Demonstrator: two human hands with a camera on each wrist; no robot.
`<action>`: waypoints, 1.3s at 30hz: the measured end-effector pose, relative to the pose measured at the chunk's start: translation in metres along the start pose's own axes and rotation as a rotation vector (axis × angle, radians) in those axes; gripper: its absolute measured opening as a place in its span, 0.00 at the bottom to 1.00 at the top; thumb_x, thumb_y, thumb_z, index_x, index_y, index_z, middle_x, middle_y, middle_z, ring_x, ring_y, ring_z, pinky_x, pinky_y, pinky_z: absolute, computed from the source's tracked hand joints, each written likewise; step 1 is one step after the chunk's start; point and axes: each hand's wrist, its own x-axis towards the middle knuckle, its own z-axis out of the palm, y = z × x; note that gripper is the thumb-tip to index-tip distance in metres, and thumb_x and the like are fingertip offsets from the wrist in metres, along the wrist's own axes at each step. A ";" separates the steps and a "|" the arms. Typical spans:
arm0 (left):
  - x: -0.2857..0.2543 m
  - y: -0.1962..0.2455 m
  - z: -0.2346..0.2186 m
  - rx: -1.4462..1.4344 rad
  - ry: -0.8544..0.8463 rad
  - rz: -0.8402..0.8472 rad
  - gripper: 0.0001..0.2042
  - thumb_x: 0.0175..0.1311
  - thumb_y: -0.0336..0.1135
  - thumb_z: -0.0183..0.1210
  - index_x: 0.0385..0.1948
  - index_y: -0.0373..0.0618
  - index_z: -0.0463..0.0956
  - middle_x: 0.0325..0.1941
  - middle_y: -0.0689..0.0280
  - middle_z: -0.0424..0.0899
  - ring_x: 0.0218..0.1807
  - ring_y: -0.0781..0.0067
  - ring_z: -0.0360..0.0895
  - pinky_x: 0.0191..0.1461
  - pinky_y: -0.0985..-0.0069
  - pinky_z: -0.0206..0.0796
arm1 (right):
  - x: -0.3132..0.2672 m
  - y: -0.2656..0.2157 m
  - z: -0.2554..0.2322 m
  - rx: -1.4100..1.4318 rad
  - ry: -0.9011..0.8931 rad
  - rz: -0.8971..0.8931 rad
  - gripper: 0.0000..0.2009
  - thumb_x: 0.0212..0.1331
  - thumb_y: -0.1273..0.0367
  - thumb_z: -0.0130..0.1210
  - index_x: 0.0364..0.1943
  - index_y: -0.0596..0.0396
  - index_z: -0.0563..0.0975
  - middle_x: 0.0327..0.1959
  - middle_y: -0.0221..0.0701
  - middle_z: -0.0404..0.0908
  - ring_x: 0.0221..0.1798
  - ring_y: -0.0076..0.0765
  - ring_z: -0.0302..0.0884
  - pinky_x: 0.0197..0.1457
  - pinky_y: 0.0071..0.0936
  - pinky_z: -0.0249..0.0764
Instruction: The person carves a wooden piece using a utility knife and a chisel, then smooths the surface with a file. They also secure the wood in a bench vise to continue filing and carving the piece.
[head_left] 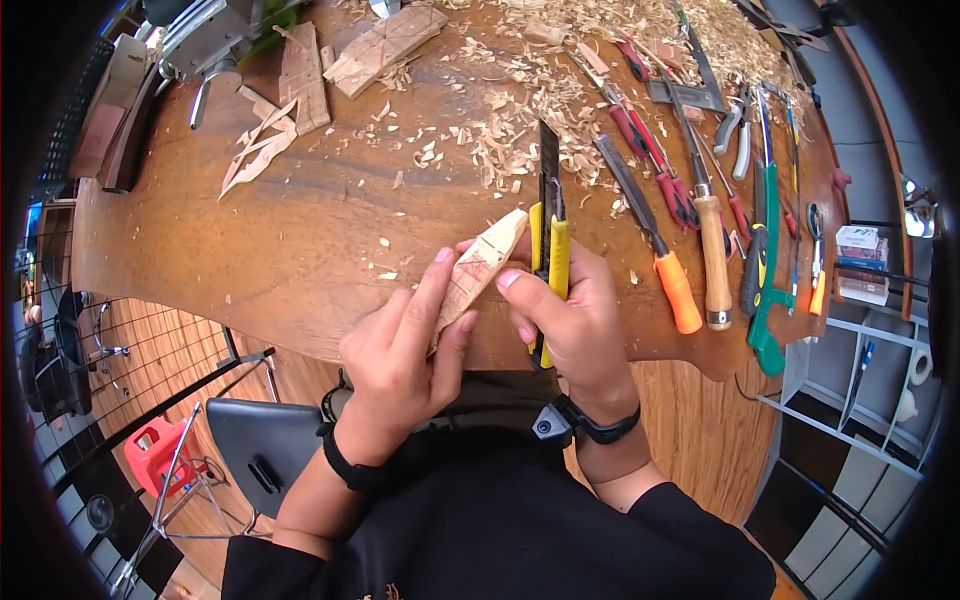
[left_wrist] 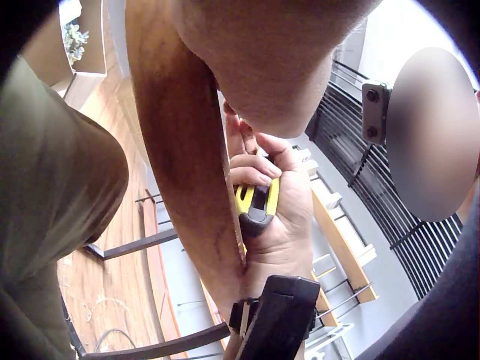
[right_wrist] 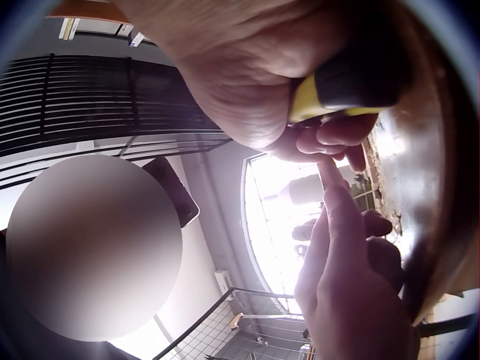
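Carved wood piece (head_left: 477, 266): over the near part of the tabletop (head_left: 250, 270), lower end pinched between fingers and thumb of my left hand (head_left: 393, 350). Its pale tapered tip projects beyond that grip, just beside the yellow knife (head_left: 560, 262). My right hand (head_left: 585, 330) is curled round the knife's handle, blade pointing away from me. Farther out: wood shavings (head_left: 505, 135); right, an orange-handled chisel (head_left: 678, 290).

No words, brands or numbers can be read: red marks (head_left: 476, 269) on the wood (head_left: 486, 258) form no legible letter, and shelved books (head_left: 862, 265) appear too small.
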 end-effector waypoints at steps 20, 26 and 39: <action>0.001 0.001 0.000 0.014 0.017 0.040 0.27 0.55 0.30 0.69 0.59 0.36 0.76 0.23 0.63 0.77 0.20 0.68 0.74 0.23 0.72 0.65 | -0.001 -0.003 0.000 0.125 -0.040 -0.001 0.11 0.70 0.69 0.55 0.50 0.59 0.77 0.33 0.22 0.78 0.23 0.11 0.66 0.25 0.14 0.63; -0.001 0.000 0.001 0.048 0.055 -0.010 0.26 0.54 0.27 0.69 0.58 0.36 0.77 0.27 0.62 0.78 0.20 0.67 0.74 0.24 0.72 0.66 | -0.011 -0.004 0.001 0.054 0.090 0.007 0.13 0.71 0.66 0.54 0.51 0.60 0.76 0.31 0.24 0.78 0.22 0.12 0.66 0.25 0.14 0.64; -0.002 -0.003 0.001 0.046 0.087 -0.002 0.26 0.55 0.27 0.68 0.59 0.39 0.78 0.31 0.61 0.81 0.24 0.67 0.76 0.26 0.72 0.69 | -0.053 -0.024 -0.026 -0.402 -0.180 0.224 0.33 0.75 0.44 0.39 0.52 0.65 0.75 0.21 0.25 0.71 0.21 0.13 0.61 0.25 0.15 0.58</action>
